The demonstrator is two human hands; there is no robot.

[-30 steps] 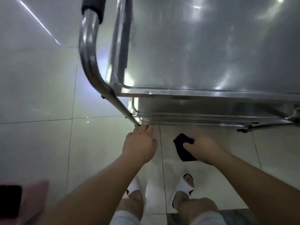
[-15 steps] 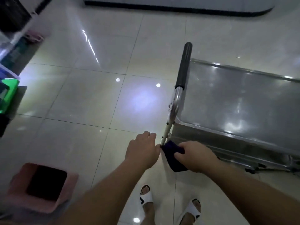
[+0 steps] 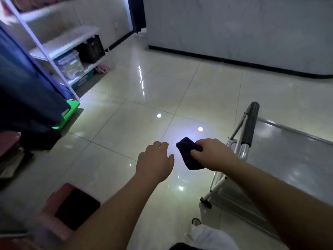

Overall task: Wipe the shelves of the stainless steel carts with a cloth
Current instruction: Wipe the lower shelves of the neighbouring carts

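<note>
A stainless steel cart (image 3: 288, 159) stands at the right, its flat top shelf shining and its black-gripped handle (image 3: 250, 123) rising at the left end. My right hand (image 3: 214, 154) grips a dark purple cloth (image 3: 189, 154) in the air just left of the handle's base. My left hand (image 3: 156, 159) hovers beside it over the floor, fingers relaxed and holding nothing. Neither hand touches the cart.
A pink bin (image 3: 63, 210) with a dark opening sits at the lower left. White shelving (image 3: 68, 44) with a clear box and a black crate stands at the far left, with dark blue fabric (image 3: 27, 91) and a green item (image 3: 70, 112) nearby. A grey counter (image 3: 243, 29) lies ahead.
The view rose from low beside the cart to standing height. Both hands came off the cart's lower frame and lifted, the right still holding the cloth.
</note>
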